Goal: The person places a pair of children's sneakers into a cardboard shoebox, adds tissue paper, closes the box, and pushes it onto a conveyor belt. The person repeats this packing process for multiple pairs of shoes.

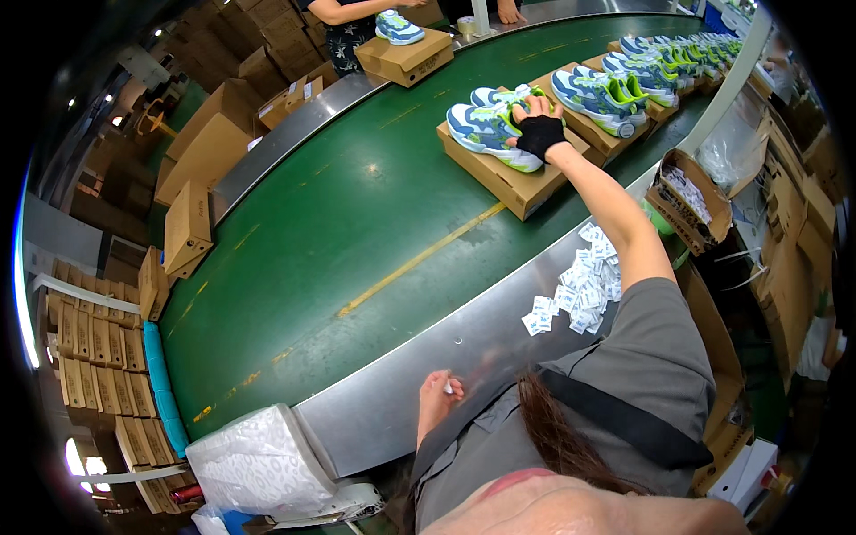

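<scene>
"Steel ledge (392,392) nearest, green belt (294,259) beyond it. What's on this side?"

"Left hand (437,397), low over the ledge, fingers curled and pinching a white bit (448,388) too small to make out. At the ledge's left end sits a plastic-wrapped bundle (259,459)."

"And to the right?"

"Loose white packets (584,290), heaped on the ledge, just left of the right forearm (615,205). On the forearm's other side, an open carton (719,225) holds more of them."

"Where's the other hand?"

"Right hand (539,123) is out over the belt in a black glove (546,141), fingertips bare, fingers spread across a pair of shoes (481,129), blue, white and green. Can't tell whether it grips them or only rests there."

"What are the shoes on?"

"Brown box (513,189), flat on the belt, toward its right side. They sit side by side on top."

"Anything farther off?"

"Similar shoes (593,94) on boxes, in a row up the belt's right side. Across the belt, a co-worker's arm (352,11) is near a shoe (399,28) on a carton-brown box (406,58)."
</scene>
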A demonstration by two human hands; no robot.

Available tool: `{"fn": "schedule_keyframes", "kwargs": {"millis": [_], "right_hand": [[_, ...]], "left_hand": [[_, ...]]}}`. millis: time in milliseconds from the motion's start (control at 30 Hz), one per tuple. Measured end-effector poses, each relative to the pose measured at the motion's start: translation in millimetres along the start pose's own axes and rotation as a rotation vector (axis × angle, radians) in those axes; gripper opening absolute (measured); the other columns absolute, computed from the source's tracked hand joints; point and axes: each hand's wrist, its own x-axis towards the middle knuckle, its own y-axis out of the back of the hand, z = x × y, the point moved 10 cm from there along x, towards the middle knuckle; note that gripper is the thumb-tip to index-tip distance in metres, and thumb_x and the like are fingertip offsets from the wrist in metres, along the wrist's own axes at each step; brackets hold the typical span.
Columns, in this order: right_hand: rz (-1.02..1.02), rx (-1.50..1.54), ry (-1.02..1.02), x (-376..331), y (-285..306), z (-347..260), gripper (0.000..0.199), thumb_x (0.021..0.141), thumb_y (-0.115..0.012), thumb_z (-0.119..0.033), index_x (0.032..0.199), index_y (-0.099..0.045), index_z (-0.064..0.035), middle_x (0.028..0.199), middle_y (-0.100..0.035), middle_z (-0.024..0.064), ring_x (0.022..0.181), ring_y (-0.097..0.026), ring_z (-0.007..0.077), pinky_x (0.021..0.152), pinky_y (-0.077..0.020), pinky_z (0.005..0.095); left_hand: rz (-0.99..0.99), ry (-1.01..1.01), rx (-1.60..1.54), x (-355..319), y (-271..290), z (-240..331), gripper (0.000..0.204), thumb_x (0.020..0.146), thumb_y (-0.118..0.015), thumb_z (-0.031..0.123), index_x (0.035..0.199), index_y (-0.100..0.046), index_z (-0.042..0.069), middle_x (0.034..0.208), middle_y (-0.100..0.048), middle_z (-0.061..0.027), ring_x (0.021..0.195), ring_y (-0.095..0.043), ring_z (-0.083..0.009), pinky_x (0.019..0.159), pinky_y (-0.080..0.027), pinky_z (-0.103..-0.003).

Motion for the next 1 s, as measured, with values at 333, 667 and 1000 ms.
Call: {"fn": "schedule_keyframes", "kwargs": {"millis": [333,667,1000], "right_hand": [[-0.269,-0.027,0.043,-31.4,-25.0,-5.2,0.05,0.056,-0.065,-0.052,0.096,-0.064,-0.0218,0.107,-0.047,0.0092,0.11,-0.037,0.0284,0.086,-0.0297,0.0489],[-0.129,0.27,0.763,-175.2,84.1,-135.4,0.038,0.052,-0.071,-0.045,0.072,-0.062,-0.0144,0.105,-0.052,0.009,0.102,-0.045,0.0271,0.079,-0.0348,0.0429],[-0.19,0.536,1.409,-336.1,87.2,-306.5,0.021,0.064,-0.06,-0.029,0.077,-0.063,-0.0125,0.102,-0.052,0.0148,0.103,-0.044,0.0268,0.079,-0.0332,0.042]], "left_hand": [[-0.034,0.031,-0.007,-5.3,-9.1,8.3,0.015,0.085,-0.046,0.009,0.096,-0.047,-0.001,0.078,-0.058,-0.0136,0.063,-0.057,-0.0212,0.056,-0.047,-0.029],[0.278,-0.388,0.122,-31.2,59.8,106.9,0.021,0.083,-0.039,0.002,0.103,-0.044,-0.002,0.091,-0.058,-0.0164,0.063,-0.06,-0.0217,0.054,-0.05,-0.028],[0.169,-0.909,0.735,-10.5,-34.6,236.6,0.02,0.079,-0.039,-0.002,0.096,-0.05,-0.001,0.081,-0.058,-0.0094,0.072,-0.057,-0.016,0.066,-0.047,-0.027]]}}
